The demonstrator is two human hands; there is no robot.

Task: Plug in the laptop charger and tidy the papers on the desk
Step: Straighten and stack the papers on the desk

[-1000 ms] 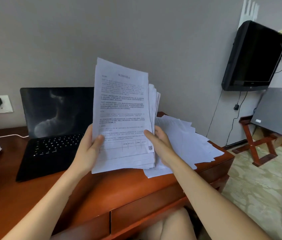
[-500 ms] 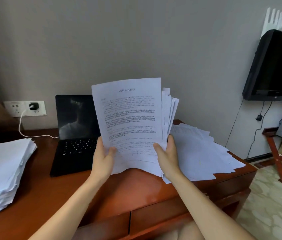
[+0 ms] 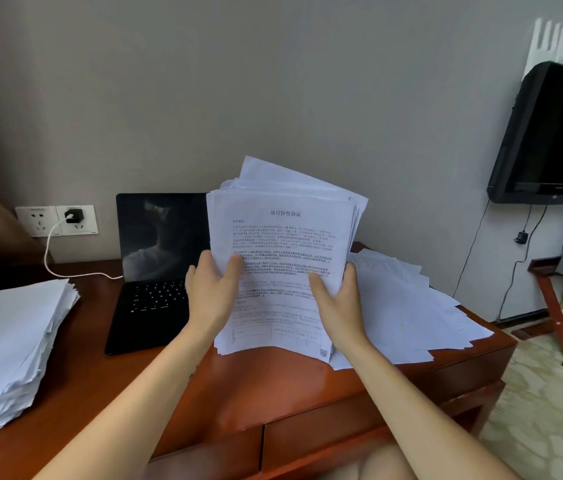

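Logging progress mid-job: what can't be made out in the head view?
Head view:
- Where the cable meets the laptop: too small.
- Laptop's right side: covered by the held sheaf.
- The left stack: cut off by the frame edge.
- Sheaf's body text: too small.
- The loose papers: partly behind the right hand.

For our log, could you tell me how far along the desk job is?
Done: black charger plug sits in the white wall socket, its white cable reaching the black laptop; a white paper stack lies on the wooden desk's left. In hand: left hand and right hand hold an upright bundle of printed sheets. Left: loose white sheets fanned at right.
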